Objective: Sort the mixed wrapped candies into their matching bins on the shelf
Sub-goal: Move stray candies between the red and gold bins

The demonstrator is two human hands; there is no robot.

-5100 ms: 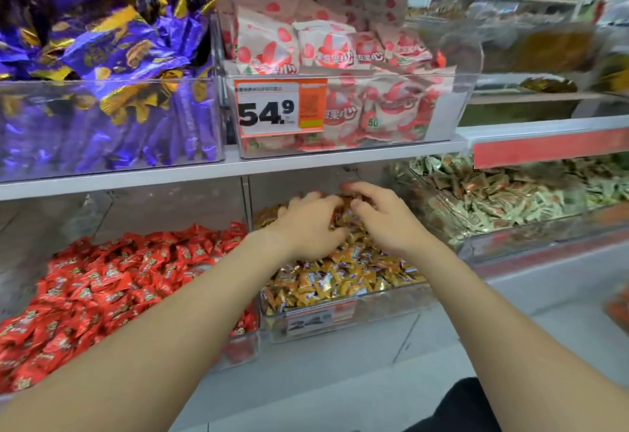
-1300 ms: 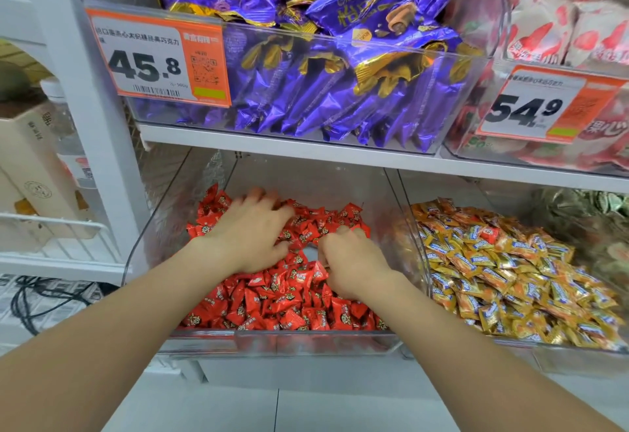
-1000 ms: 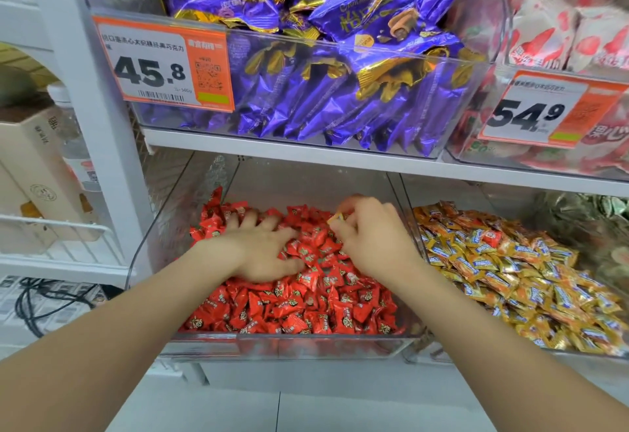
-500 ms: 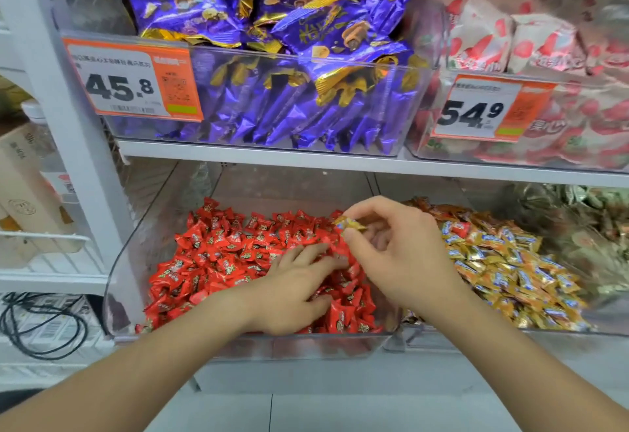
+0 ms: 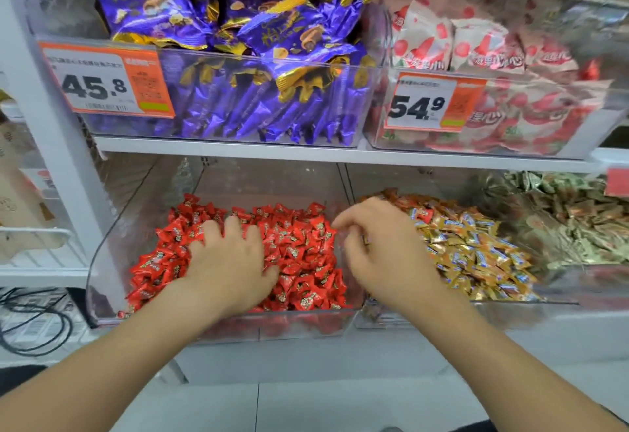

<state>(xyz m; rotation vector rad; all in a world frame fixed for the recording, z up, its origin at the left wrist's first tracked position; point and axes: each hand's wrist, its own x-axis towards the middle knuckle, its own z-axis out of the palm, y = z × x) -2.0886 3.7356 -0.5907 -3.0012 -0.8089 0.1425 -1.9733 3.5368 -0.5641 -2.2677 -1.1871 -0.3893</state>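
Red foil-wrapped candies (image 5: 299,247) fill the clear left bin (image 5: 306,324) under the white shelf board (image 5: 238,152), too many to count; gold-and-blue candies (image 5: 476,254) heap in the middle bin (image 5: 531,310) of three. Our left hand (image 5: 228,261) lies spread flat on the red pile. Our right hand (image 5: 381,247) curls loosely above the divider (image 5: 343,186) between them; whether it pinches anything, we cannot tell.

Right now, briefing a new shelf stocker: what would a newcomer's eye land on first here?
The purple snack packs heaped in the upper left bin, with its orange 45.8 price tag. Below, the left hand lies spread on the red candies, while the right hand hangs by the gold candies.
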